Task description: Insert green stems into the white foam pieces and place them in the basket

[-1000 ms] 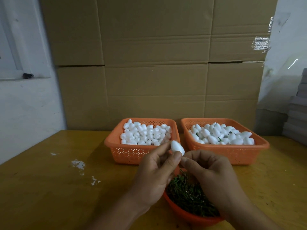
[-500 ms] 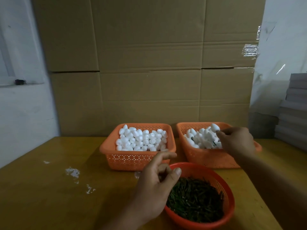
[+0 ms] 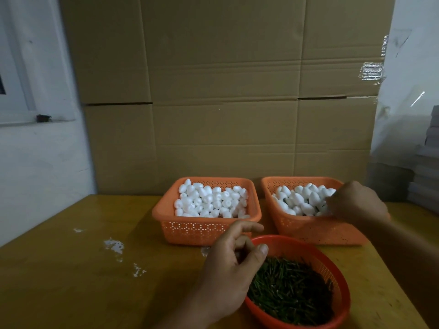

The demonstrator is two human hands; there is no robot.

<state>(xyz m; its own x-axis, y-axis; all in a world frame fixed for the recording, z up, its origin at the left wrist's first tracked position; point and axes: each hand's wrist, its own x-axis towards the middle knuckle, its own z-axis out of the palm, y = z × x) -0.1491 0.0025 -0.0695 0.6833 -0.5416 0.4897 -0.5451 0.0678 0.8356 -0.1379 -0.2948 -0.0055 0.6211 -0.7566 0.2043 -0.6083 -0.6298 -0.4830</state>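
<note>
dim, warm-toned room light, soft and low in contrast. glare glints off the clear tape (image 3: 371,71) and plastic sheet (image 3: 403,110) at right. the right hand (image 3: 356,205) is motion-blurred; wide-angle bowing bends the frame edges; faint shadows lie under the baskets (image 3: 206,230).

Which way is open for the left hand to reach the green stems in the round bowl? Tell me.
Probably yes, straight down: the left hand hovers at the rim of the open red bowl, the green stems lie uncovered, and the right hand is away at the right basket.

Two baskets (image 3: 206,230) (image 3: 308,230) side by side behind stem bowl (image 3: 332,269); cardboard (image 3: 225,91) behind.
</note>
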